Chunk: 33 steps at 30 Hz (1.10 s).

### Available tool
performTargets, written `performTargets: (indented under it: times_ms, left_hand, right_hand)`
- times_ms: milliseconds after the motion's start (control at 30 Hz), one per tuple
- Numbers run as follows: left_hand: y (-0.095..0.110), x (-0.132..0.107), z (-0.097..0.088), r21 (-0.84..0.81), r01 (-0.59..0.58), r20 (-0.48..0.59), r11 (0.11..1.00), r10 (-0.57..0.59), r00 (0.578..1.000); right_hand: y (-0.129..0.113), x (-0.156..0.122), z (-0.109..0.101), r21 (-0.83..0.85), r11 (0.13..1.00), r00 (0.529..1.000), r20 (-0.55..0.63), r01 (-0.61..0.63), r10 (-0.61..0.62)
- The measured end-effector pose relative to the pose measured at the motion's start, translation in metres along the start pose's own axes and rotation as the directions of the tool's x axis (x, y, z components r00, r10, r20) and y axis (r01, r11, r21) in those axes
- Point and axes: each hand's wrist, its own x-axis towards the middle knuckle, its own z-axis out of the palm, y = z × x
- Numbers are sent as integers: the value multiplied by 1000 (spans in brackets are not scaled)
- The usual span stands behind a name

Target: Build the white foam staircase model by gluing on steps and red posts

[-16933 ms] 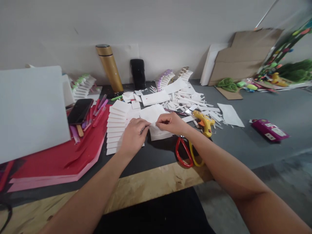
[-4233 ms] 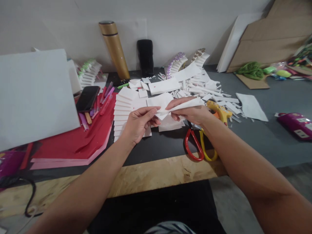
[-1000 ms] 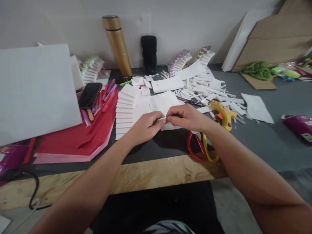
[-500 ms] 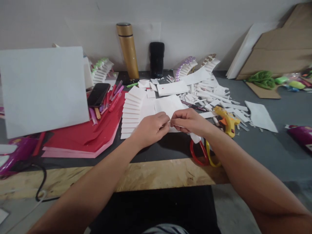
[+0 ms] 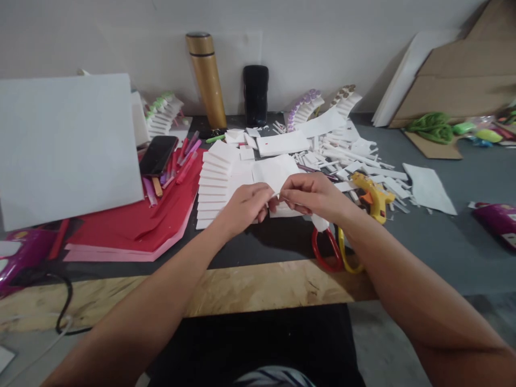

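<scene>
Over the near edge of a white sheet, my two hands meet fingertip to fingertip. My left hand is closed in a pinch on a thin white strip. The fingers of my right hand are pinched at the strip's other end. Most of the strip is hidden by fingers. Left of my hands lies a curved white staircase model with fanned steps. Below my right wrist are a white object, partly covered, and red and yellow scissor-like handle loops.
White offcuts and a yellow glue gun lie to the right. A gold flask and a black case-like object stand behind. Red sheets, a phone and a white board are on the left.
My fingertips have shifted and turned slightly around the strip, and its thin end now shows between them. The whole view has moved a little.
</scene>
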Motion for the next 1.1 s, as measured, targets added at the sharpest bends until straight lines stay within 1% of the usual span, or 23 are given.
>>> performTargets:
  times_ms: [33, 67, 100, 167, 267, 400, 467, 500, 600, 667, 700, 767, 867, 933, 967, 1000, 1100]
  left_hand:
    - [2, 1, -1, -143, 107, 65, 984, -98, 993]
    - [3, 2, -1, -254, 190, 132, 948, -161, 978]
    - [3, 3, -1, -338, 245, 180, 909, -193, 964]
    - [2, 4, 0, -451, 284, 213, 846, -207, 955]
    - [1, 4, 2, -499, 286, 189, 818, -219, 957]
    - [0, 4, 3, -438, 260, 153, 860, -214, 965]
    - [-1, 4, 3, -374, 209, 129, 904, -172, 977]
    - [-1, 3, 3, -328, 164, 111, 930, -134, 985]
    - [-3, 2, 3, -141, -14, 50, 990, 22, 998]
    - [-5, 0, 3, 24, -127, 7, 992, 127, 992]
    - [-5, 0, 3, 120, -175, -15, 977, 178, 984]
    - [-6, -1, 4, 311, -254, -45, 916, 281, 959]
    - [-9, -1, 5, 565, -323, -25, 759, 408, 913]
    - [-11, 0, 6, 688, -329, 11, 647, 444, 896]
    - [-12, 0, 5, 725, -326, 24, 607, 451, 892]
    - [-12, 0, 5, 743, -323, 28, 586, 455, 890]
    - [-13, 2, 3, 735, -312, 9, 603, 451, 892]
  right_hand:
    - [0, -1, -1, -85, 995, 998, -11, 53, -54]
    - [1, -2, -2, -171, 980, 994, -19, 101, -106]
    - [1, -2, -2, -246, 959, 988, -19, 143, -152]
    - [2, -3, -3, -343, 918, 977, -1, 200, -213]
    - [2, -4, -3, -398, 889, 972, 35, 228, -233]
    - [2, -3, -3, -400, 892, 976, 41, 212, -214]
    - [1, -3, -3, -372, 909, 981, 25, 187, -191]
    - [1, -3, -3, -349, 922, 984, 17, 170, -175]
    - [0, -3, -2, -257, 959, 992, -4, 117, -122]
    - [0, -2, -1, -199, 976, 996, -18, 85, -91]
    - [0, -1, 0, -176, 982, 997, -27, 73, -79]
    - [1, 0, 3, -153, 987, 997, -52, 49, -58]
    - [3, 0, 7, -147, 989, 994, -100, 25, -40]
    - [3, 0, 9, -128, 992, 993, -118, 8, -23]
    - [2, 0, 9, -109, 994, 993, -120, -1, -12]
    - [2, 0, 9, -83, 996, 993, -118, -12, 3]
    - [0, 1, 7, 3, 999, 995, -89, -44, 44]
